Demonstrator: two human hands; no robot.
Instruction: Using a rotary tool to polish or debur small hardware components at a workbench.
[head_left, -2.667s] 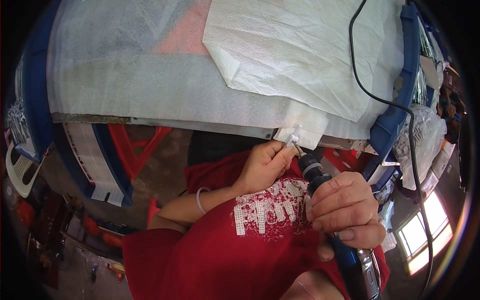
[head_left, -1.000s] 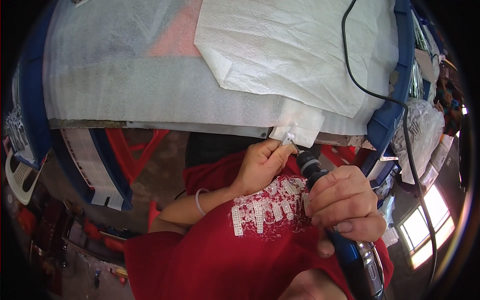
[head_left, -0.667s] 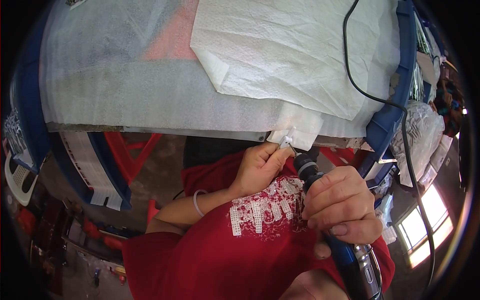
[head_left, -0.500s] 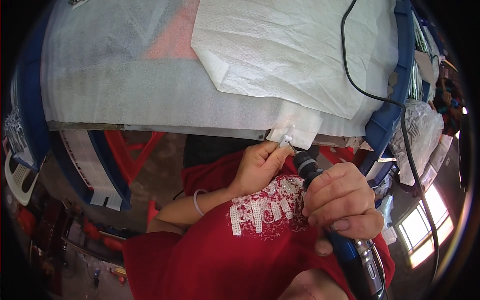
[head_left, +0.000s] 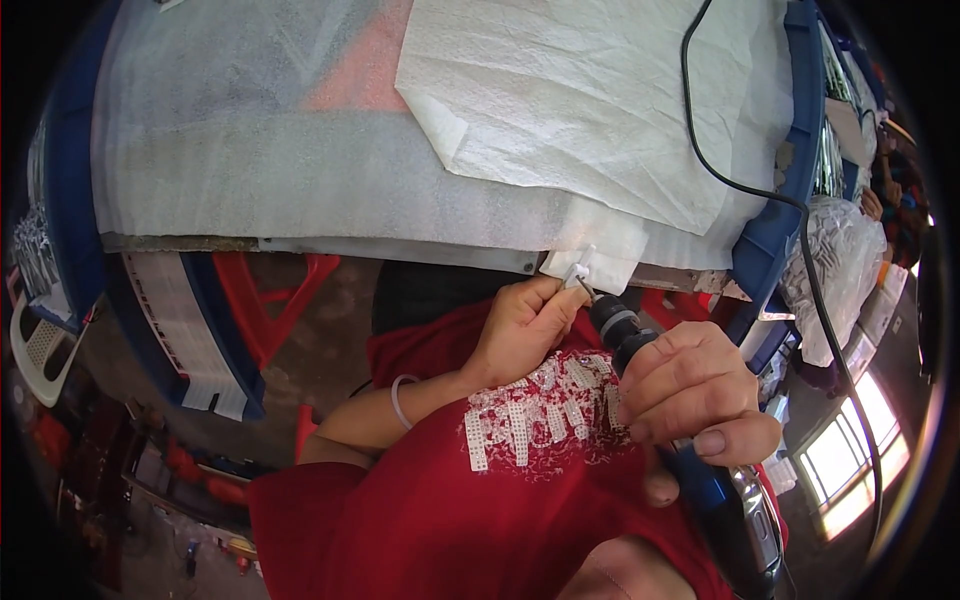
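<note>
At the near edge of the table, my left hand [head_left: 525, 325] pinches a small white piece [head_left: 576, 275] between thumb and fingers. The piece has a thin pale stem and lies over a folded white pad [head_left: 610, 262]. My right hand [head_left: 690, 395] is wrapped round a blue and black handheld rotary tool [head_left: 708, 500]. Its dark nose [head_left: 615, 322] points up and left, and its thin bit is at the white piece. Whether the bit touches it is too small to tell.
White foam sheeting [head_left: 300, 175] covers the table, with a loose white cloth [head_left: 580, 90] on top. A black cable [head_left: 690, 110] crosses the right side. Blue trays [head_left: 775, 200] flank the table. A clear plastic bag [head_left: 830, 260] is at right, a red stool [head_left: 265, 310] below.
Both hands have shifted very slightly right in the picture, along with the table. The tool's nose has moved a little right and stays by the white piece.
</note>
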